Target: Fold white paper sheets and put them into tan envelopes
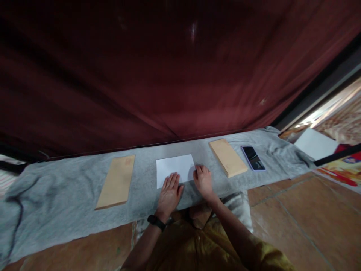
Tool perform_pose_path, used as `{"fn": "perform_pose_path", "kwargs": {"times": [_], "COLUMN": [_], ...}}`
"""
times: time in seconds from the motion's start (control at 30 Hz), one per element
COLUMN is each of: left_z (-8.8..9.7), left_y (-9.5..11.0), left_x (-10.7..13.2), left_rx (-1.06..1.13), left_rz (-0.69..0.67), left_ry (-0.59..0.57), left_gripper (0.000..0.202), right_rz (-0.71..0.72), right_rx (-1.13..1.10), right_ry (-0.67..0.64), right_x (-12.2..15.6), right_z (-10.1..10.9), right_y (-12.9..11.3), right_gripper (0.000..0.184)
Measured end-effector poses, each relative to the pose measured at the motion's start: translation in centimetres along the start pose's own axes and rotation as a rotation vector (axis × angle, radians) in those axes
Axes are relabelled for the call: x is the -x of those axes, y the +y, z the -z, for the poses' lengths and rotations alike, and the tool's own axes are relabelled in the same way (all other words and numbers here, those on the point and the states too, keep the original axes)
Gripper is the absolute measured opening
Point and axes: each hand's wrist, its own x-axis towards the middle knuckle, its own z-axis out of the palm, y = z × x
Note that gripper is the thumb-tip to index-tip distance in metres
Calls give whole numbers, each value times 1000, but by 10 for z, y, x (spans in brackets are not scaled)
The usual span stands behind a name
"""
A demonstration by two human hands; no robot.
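Note:
A white sheet of paper point(175, 165) lies on the grey cloth in front of me. My left hand point(170, 192) rests flat on its lower edge, fingers stretched out and a dark band around the wrist. At the paper's right edge, my right hand point(203, 180) is closed with its fingers curled and the thumb tucked in against that edge. To the left lies a brown envelope point(117, 180). A thicker stack of brown envelopes point(228, 157) sits to the right of my right hand, apart from it.
The grey cloth point(70, 188) covers a long narrow bench or table. A phone point(253, 158) in a purple case lies right of the envelope stack. Behind hangs a dark red curtain point(169, 82). Tiled floor point(304, 210) shows below, with a colourful printed box point(344, 169) at far right.

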Motion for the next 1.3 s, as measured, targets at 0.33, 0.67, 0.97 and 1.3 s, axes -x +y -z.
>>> {"fn": "perform_pose_path", "kwargs": {"times": [0.33,0.67,0.97,1.3], "left_z": [-4,-10,-6,0], "left_y": [0,-2,-6,-12], "left_x": [2,4,9,11], "left_rx": [36,117,318,600], "left_rz": [-8,1,92,363], "left_ry": [37,82,158,323], "left_gripper": [49,51,54,50], "right_rz": [-275,-466,-656,-439], "right_rx": [-354,-1072,-1475,-1399], "right_ry": [-165,-163,-228,-78], "right_x": [-22,-18,4,-33], "right_z": [4,4,2,59], "right_y": [-8,-10,-39,-38], "right_gripper": [22,28,24,28]}}
